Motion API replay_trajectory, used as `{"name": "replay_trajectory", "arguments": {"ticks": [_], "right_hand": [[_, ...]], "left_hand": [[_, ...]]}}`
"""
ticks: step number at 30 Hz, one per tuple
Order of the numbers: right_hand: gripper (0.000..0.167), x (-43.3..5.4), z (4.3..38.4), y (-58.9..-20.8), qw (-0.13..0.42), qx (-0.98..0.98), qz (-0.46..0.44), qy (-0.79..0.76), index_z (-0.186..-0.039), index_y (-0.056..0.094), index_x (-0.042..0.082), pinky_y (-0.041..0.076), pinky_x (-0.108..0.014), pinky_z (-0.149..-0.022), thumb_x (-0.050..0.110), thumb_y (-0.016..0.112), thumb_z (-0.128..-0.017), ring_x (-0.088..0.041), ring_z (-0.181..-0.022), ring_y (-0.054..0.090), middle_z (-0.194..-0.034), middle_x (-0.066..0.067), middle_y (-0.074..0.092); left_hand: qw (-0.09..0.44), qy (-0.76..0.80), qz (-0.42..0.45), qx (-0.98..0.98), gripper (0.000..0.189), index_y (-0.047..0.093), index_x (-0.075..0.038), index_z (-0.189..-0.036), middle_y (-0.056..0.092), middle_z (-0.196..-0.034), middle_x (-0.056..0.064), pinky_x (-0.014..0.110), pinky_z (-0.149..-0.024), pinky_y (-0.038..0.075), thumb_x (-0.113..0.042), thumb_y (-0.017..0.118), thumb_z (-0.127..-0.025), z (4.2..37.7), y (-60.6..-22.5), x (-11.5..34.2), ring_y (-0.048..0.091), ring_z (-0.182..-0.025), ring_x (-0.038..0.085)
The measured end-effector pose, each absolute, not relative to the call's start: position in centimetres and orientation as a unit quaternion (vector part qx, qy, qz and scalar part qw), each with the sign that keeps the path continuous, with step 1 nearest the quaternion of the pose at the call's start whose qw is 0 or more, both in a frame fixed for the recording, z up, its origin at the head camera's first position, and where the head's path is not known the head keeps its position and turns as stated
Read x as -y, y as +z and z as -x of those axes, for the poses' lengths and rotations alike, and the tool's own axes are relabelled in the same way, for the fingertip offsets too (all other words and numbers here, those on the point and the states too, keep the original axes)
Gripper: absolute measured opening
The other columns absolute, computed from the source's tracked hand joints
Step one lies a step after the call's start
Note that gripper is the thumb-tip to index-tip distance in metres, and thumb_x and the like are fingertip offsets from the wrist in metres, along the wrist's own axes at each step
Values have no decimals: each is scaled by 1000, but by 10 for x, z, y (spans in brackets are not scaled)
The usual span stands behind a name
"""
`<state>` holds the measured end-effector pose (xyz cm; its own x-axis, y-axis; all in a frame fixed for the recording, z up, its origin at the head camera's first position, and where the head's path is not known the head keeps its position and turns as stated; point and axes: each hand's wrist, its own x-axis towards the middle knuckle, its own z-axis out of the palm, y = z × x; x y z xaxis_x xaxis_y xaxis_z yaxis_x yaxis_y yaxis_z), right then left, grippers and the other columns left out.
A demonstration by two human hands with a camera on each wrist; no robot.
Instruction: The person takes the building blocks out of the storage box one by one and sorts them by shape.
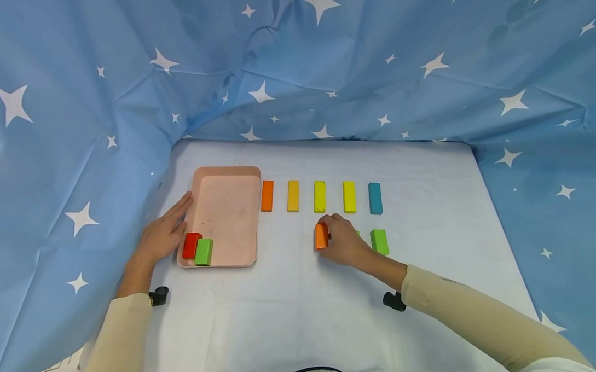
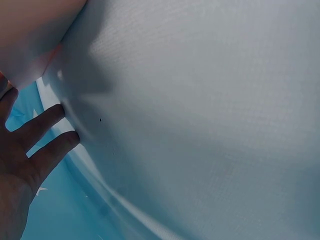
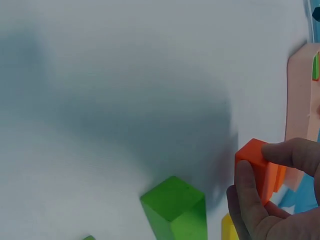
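Between thumb and fingers my right hand (image 1: 344, 241) pinches an orange block (image 1: 321, 236), right of the tray and below the row of blocks. The right wrist view shows the same orange block (image 3: 254, 162) held in the fingertips, with a green block (image 3: 175, 205) nearby. My left hand (image 1: 162, 235) lies at the left rim of a pink tray (image 1: 229, 171), fingers extended and touching it. Inside the tray's lower left corner sit a red block (image 1: 191, 245) and a light green block (image 1: 204, 251), side by side. In the left wrist view, the left hand (image 2: 25, 155) has its fingers spread.
Beyond my right hand runs a row: an orange block (image 1: 267, 196), an amber block (image 1: 293, 195), two yellow blocks (image 1: 319, 196) and a blue block (image 1: 375, 198). A green block (image 1: 379, 242) lies right of the hand; another (image 1: 357, 233) is mostly hidden. Blue star-patterned cloth (image 1: 302, 71) surrounds the white table.
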<state>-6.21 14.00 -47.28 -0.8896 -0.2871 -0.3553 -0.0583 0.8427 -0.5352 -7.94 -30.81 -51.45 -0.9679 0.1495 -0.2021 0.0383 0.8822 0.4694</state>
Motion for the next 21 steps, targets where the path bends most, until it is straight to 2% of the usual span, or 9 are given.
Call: {"name": "replay_trajectory", "arguments": {"ticks": [16,21], "right_hand": [[59,-145,59,-485,227,-935,90,-257,-134,58,3,59,-43,-95,6,82,-80,-25,-103,58,-118,-12,61],[66,-144,59,-482,227,-938,89,-245,-138,56,6,60,-41,-95,6,84,-78,-26,-107,57,-127,-13,59]], "left_hand": [[109,236,-47,-964,68,15,-29,-168,14,-176,1,83,-111,22,-18,44,-107,80,-516,309,27,-156,46],[111,237,-47,-964,67,15,-28,-168,14,-176,1,84,-110,20,-19,42,-107,80,-516,308,26,-156,47]]}}
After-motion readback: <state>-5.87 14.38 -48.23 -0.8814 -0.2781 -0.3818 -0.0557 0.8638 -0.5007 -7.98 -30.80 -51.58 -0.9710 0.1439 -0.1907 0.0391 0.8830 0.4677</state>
